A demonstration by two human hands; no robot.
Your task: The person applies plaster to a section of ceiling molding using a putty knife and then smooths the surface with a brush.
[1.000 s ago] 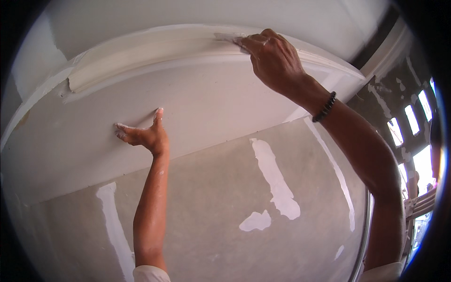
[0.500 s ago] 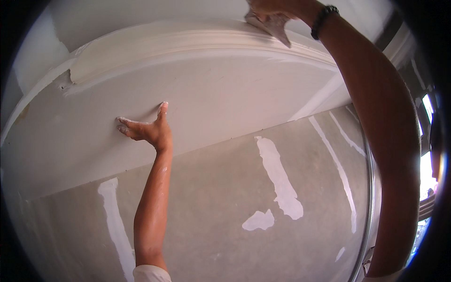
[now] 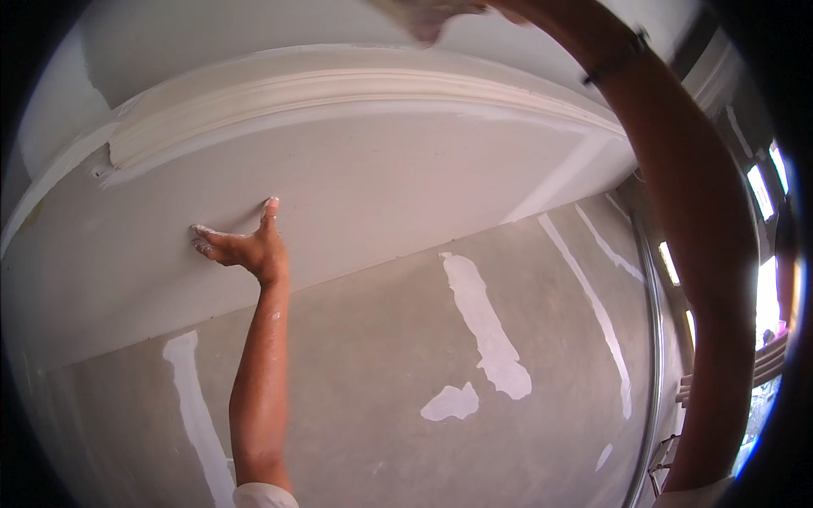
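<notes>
My left hand point(image 3: 241, 247) lies against the smooth pale panel point(image 3: 364, 186), thumb up and fingers spread, with white paste on the fingertips. It holds nothing. At the top edge, my right hand point(image 3: 508, 10) is partly cut off and smeared by motion. A plaster-smeared, flat, pointed piece point(image 3: 426, 24) is in its grip; whether it is a scraper or a rag I cannot tell. Below that piece runs a long cream cornice moulding point(image 3: 339, 85), set along the top of the panel. White filler shows along its lower edge.
Under the panel is a grey-brown wall point(image 3: 356, 364) with white filler patches point(image 3: 487, 326). A metal pipe or rail point(image 3: 654, 339) runs down at the right, near bright window openings point(image 3: 760, 193). The moulding's left end point(image 3: 112, 154) stops short of the corner.
My right hand has moved left and upward with the flat piece, away from the moulding's edge. My left hand keeps its spread pose on the panel, while the whole view has shifted slightly.
</notes>
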